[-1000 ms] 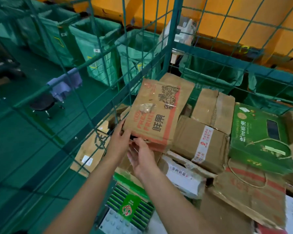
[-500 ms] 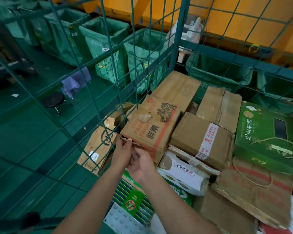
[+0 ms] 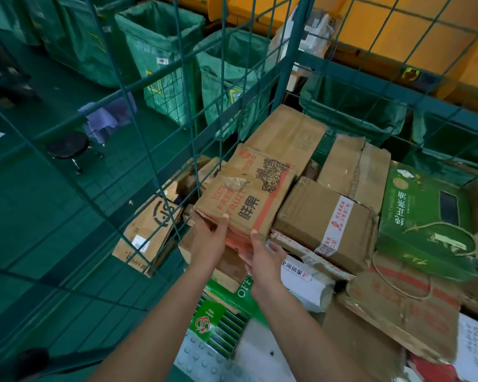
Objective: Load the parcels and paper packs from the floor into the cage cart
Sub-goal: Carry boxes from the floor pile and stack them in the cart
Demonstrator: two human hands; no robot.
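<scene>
A brown fruit carton [image 3: 249, 194] with red print and black characters lies on the heap of parcels inside the green wire cage cart [image 3: 290, 59]. My left hand [image 3: 209, 238] grips its near left corner, thumb on top. My right hand [image 3: 262, 257] holds the near edge from below, thumb up against the side. Around it lie a plain flat carton [image 3: 287, 133], a taped brown box [image 3: 326, 224], a green gift box [image 3: 425, 216] and a white box [image 3: 307, 279].
The cage's mesh wall [image 3: 138, 161] runs close along the left of my arms. Outside it stand green sacks [image 3: 155, 51], a black stool [image 3: 66, 146] and a purple cloth [image 3: 105, 119] on the green floor. A flattened carton [image 3: 149, 232] leans against the mesh.
The fruit carton came down from a raised tilt and now lies flatter on the heap. Both hands stayed at its near edge and shifted their hold slightly.
</scene>
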